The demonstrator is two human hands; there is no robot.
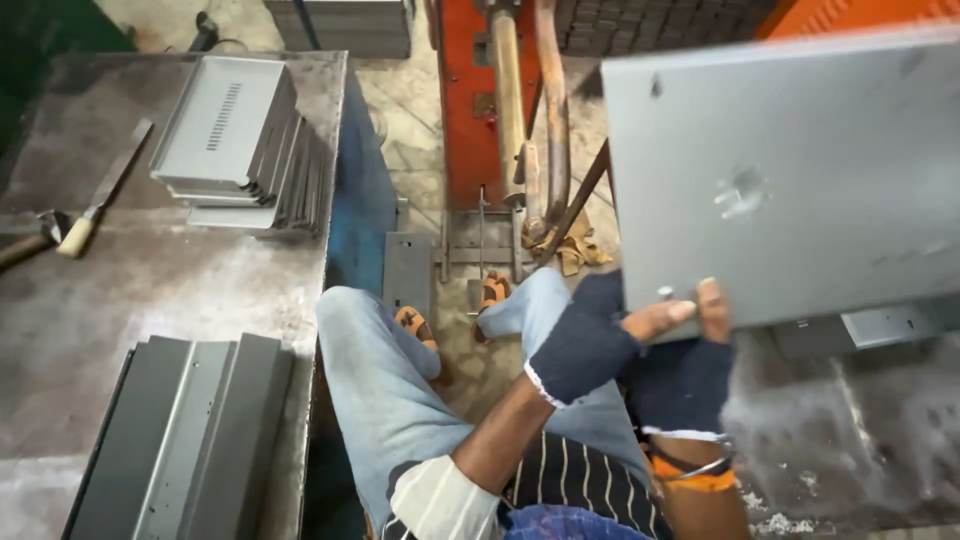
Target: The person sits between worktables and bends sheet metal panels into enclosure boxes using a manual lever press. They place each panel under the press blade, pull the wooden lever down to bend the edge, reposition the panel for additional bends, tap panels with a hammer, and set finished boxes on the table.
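Note:
A large flat grey sheet-metal panel (790, 180) fills the upper right, tilted up in the air. My left hand (600, 340), in a dark fingerless glove, grips its lower left edge with the thumb on the face. My right hand (695, 350), also gloved, holds the same edge right beside it, fingers curled over the rim. Below the hands are my knees in light blue jeans (400, 380) and sandalled feet on a pedal (490, 292).
A worn metal table (170, 280) at left carries a stack of grey vented panels (240, 140), a pile of folded grey channels (185, 440) and a file and hammer (80, 215). An orange spot-welding machine (500, 100) stands ahead. Another grey surface (860, 420) lies at right.

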